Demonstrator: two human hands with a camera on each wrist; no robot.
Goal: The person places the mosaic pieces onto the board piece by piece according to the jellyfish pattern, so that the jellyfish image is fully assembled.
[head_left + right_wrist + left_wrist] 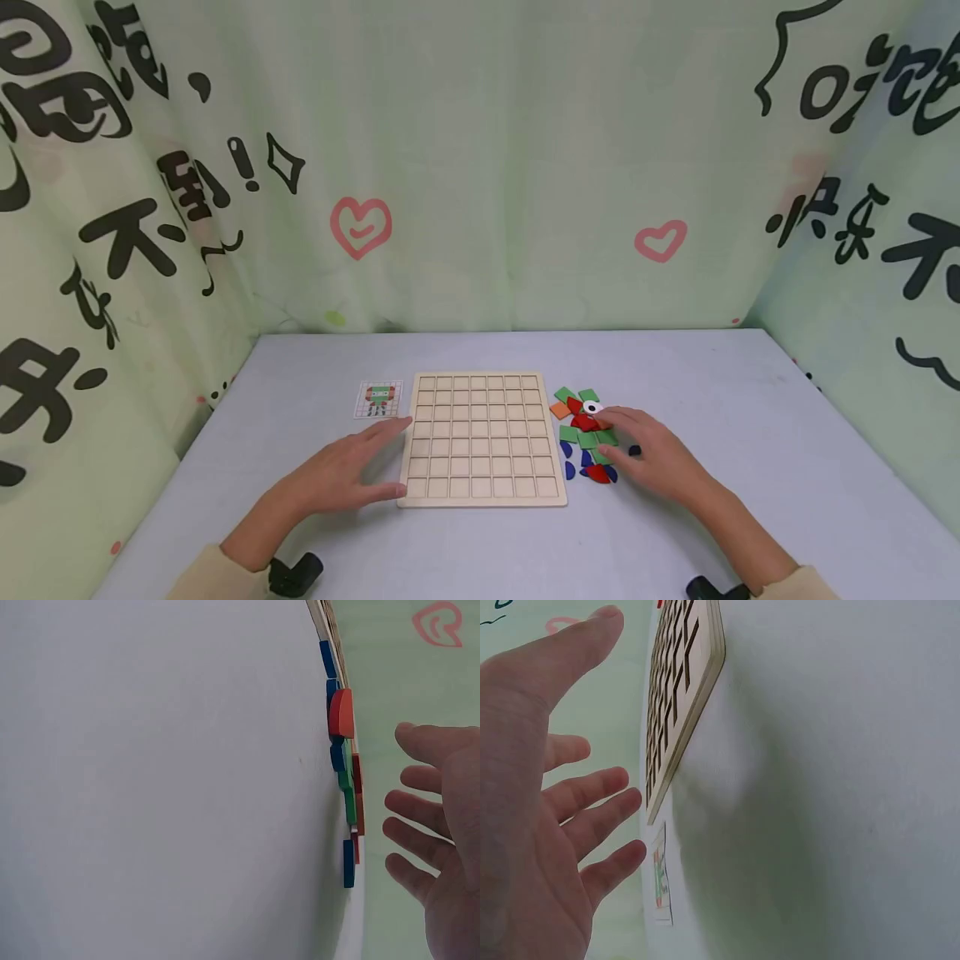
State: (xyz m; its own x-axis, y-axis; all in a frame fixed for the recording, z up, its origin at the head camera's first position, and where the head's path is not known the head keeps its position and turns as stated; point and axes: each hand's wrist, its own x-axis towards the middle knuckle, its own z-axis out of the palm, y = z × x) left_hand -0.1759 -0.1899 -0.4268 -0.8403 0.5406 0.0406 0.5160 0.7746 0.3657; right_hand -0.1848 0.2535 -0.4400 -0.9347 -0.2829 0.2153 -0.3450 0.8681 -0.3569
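Observation:
A square-celled wooden grid board [481, 440] lies on the table with its cells bare. My left hand [347, 469] is at the board's left edge, fingers spread and nothing in its grasp; in the left wrist view the hand [562, 817] hovers beside the board's edge [697, 705]. To the board's right lies a loose heap of coloured pieces: green squares [587, 440], red pieces [597, 474], blue pieces [566, 449] and an orange square [560, 410]. Over the heap's right side is my right hand [656, 454], fingers relaxed, holding nothing; the right wrist view shows its fingers apart above the pieces.
A small picture card [378, 400] showing a figure on a grid lies left of the board's top corner. One dark blue piece [635, 450] sits right of the heap, under the right hand. A printed curtain [510, 167] surrounds the white table [675, 358] at the back and sides.

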